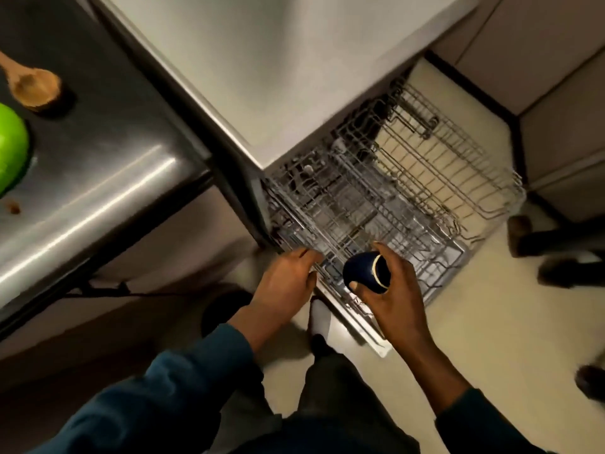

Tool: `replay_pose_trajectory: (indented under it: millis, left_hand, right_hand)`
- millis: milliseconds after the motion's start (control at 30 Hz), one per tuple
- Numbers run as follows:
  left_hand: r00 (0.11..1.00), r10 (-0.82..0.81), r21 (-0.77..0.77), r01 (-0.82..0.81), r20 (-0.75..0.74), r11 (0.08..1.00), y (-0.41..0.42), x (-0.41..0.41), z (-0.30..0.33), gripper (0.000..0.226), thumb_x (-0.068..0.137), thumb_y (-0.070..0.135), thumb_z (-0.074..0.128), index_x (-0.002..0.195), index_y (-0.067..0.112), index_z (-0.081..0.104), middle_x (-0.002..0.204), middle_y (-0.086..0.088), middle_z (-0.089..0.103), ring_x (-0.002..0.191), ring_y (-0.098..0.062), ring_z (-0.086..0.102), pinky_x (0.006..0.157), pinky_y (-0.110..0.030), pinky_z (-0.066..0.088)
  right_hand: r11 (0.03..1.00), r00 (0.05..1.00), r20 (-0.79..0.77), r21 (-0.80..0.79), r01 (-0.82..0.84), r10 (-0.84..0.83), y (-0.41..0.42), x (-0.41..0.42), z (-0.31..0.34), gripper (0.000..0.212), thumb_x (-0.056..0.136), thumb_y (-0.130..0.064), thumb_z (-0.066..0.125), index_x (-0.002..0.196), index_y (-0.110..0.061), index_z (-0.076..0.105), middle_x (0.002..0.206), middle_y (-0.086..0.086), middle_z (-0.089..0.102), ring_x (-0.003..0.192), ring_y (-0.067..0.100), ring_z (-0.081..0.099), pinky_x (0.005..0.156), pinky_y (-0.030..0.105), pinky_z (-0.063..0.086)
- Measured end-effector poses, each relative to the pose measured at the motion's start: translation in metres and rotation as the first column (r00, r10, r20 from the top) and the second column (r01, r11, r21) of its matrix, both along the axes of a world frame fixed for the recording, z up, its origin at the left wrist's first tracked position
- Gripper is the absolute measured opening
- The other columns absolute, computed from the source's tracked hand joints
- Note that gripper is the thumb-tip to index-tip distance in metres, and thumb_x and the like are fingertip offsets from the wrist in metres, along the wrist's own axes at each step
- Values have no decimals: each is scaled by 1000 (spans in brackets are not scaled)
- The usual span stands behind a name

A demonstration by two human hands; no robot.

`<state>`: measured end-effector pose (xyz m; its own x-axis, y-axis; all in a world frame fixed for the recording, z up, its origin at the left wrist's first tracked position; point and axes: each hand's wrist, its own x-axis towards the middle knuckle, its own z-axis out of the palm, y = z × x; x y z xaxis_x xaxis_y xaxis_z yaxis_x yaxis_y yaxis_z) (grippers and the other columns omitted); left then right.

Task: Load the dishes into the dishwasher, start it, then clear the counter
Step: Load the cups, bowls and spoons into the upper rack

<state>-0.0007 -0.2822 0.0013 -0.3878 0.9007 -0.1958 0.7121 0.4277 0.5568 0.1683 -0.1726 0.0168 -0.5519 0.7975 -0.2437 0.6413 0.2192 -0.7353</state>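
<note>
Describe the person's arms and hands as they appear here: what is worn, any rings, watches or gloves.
Both hands, left hand and right hand, are bare: no gloves, and no rings or watch that show. Both arms wear long dark blue-teal sleeves, pushed up so the wrists and lower forearms are uncovered. The cloth looks plain, without visible markings.

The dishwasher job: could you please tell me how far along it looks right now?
Early on. Done: the dishwasher rack is pulled out, and I can make out no dishes in it. In hand: the right hand grips a dark blue cup over the rack, while the left hand holds the rack's near edge. Left: a wooden spoon and a green bowl still sit on the steel counter; starting comes after.
</note>
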Motion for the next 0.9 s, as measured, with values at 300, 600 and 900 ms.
replay_pose_trajectory:
  millis: [300, 600, 900]
  left_hand:
    - [963, -236, -99, 224, -131, 970, 69, 17, -51, 45, 83, 9, 60, 128, 16, 55, 130, -5, 57, 120, -25, 51, 102, -39, 41]
    - [923, -358, -211, 326, -139, 921, 84, 22, -71, 38, 92, 26, 48, 129, 18, 54, 131, -3, 56, 126, -23, 44, 105, -36, 32]
    - [926, -333, -237, 288, -176, 928, 82, 27, -76, 29, 92, 23, 54, 121, 19, 59, 120, 0, 61, 116, -23, 50, 97, -34, 37]
  right_hand:
    - [999, 992, 119, 18, 43, -45, 60, 26, -61, 72, 71, -6, 78, 132, -27, 44, 138, 9, 37, 124, 30, 44, 96, 29, 42]
    - [930, 876, 386, 101, -353, 290, 89, 35, -135, 79, 65, -15, 83, 133, -26, 46, 137, 7, 47, 119, 35, 48, 96, 46, 46]
    - [870, 753, 533, 61, -489, 386, 90, 34, -163, 87, 67, -12, 84, 141, -19, 39, 146, 13, 39, 131, 35, 36, 100, 47, 47]
